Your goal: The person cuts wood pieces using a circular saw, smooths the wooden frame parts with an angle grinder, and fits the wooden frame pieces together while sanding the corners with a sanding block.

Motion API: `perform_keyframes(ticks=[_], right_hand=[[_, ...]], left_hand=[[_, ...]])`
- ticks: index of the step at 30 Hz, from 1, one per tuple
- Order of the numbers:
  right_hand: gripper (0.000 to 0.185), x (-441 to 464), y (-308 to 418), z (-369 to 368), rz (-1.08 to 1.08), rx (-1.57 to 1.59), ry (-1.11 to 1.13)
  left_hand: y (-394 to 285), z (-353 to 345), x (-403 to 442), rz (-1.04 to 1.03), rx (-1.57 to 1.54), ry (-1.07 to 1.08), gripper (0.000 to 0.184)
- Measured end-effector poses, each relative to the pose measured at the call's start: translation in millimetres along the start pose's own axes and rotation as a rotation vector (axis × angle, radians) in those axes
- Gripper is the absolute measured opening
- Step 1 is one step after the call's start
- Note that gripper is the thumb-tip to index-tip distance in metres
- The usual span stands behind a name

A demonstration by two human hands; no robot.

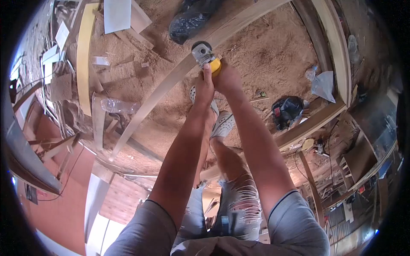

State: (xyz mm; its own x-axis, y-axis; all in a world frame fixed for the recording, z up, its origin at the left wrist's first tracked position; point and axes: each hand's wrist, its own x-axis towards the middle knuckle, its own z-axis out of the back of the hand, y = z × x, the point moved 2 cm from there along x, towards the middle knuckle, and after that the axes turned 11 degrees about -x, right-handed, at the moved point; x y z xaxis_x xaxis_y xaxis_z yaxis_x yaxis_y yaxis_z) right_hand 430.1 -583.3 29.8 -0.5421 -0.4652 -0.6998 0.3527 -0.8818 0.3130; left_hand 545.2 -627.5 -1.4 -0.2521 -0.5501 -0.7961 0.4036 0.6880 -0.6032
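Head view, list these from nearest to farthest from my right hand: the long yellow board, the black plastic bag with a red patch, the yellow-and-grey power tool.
From your right hand:
1. Yellow-and-grey power tool: in your grip.
2. Black plastic bag with a red patch: on the ground, to the right.
3. Long yellow board: well to the left.

A woodworking workshop is indicated by the floor [273, 55], which is strewn with sawdust and wood offcuts [119, 73]. A long curved plank [147, 102] is laid across it, a power tool [202, 52] with a disc is held above, and at the right a wooden frame [340, 51] is seen.
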Motion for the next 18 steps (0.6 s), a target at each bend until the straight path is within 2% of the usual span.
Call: perform_keyframes(ticks=[7,14,18], right_hand=[[0.073,22.9,-29.8,39.0,-0.07,0.012,-0.03],[0.076,42.0,-39.8,78.7,-0.1,0.007,-0.007],[0.075,64.7,-60.9,83.3,-0.062,-0.068,0.018]], left_hand=[[-22.2,-51.7,11.9,-0.064,0.092,0.104,0.097],[-45.9,-89.6,25.0,-0.012,0.014,0.197,0.093],[-35.0,-107.9,46.4,0.031,-0.005,0.228,0.093]])
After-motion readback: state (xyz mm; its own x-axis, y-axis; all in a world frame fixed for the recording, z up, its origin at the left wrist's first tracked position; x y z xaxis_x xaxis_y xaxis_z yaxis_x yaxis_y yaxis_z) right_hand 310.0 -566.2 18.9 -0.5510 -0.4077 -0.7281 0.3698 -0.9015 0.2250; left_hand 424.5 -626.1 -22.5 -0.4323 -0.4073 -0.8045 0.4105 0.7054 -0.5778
